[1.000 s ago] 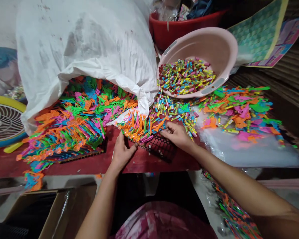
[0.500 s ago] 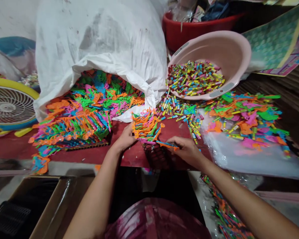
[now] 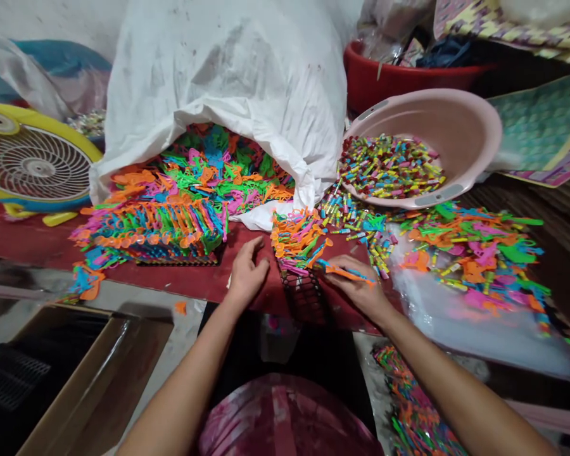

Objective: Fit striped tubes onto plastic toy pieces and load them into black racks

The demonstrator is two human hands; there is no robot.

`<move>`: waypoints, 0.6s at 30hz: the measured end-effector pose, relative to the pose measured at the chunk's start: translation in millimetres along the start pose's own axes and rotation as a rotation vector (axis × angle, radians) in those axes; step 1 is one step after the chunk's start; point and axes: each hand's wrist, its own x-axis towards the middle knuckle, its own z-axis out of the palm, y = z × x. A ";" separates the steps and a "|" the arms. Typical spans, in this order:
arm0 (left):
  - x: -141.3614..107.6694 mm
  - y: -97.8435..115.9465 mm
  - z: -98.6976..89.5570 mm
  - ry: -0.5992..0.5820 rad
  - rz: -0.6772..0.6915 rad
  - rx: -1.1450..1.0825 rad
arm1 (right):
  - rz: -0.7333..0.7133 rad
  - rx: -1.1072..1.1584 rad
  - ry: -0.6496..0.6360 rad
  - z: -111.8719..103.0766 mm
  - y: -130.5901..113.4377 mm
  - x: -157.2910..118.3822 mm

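My left hand (image 3: 247, 272) is over the red table, fingers apart and holding nothing, just left of a black mesh basket (image 3: 306, 297). Thin plastic pieces (image 3: 297, 239) in orange, green, pink and blue stand in a row in the far part of that basket. To the right of it, my right hand (image 3: 358, 290) grips a few long orange and blue plastic pieces (image 3: 350, 272); their exact kind is unclear. A second basket on the left holds a long packed row of similar pieces (image 3: 166, 228).
A white sack (image 3: 228, 69) spills loose plastic pieces behind the baskets. A tilted pink basin (image 3: 475, 136) holds small printed tubes. Mixed pieces lie on clear plastic bags (image 3: 456, 323) at right. A yellow fan (image 3: 38, 164) stands left; a cardboard box (image 3: 118, 380) is below.
My left hand has come away from the row in the basket and opened. My right hand still holds the orange and blue pieces, now turned differently. The camera view has shifted.
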 end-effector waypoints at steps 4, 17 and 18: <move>-49.0 14.8 -2.0 0.075 0.015 0.202 | -0.110 -0.038 -0.104 -9.0 -2.7 -1.5; -40.1 41.8 14.8 -0.091 -0.040 0.469 | 0.017 0.028 -0.116 10.3 -14.8 9.4; -37.4 41.1 11.6 -0.120 -0.039 0.466 | 0.017 -0.010 -0.100 10.2 -14.3 5.9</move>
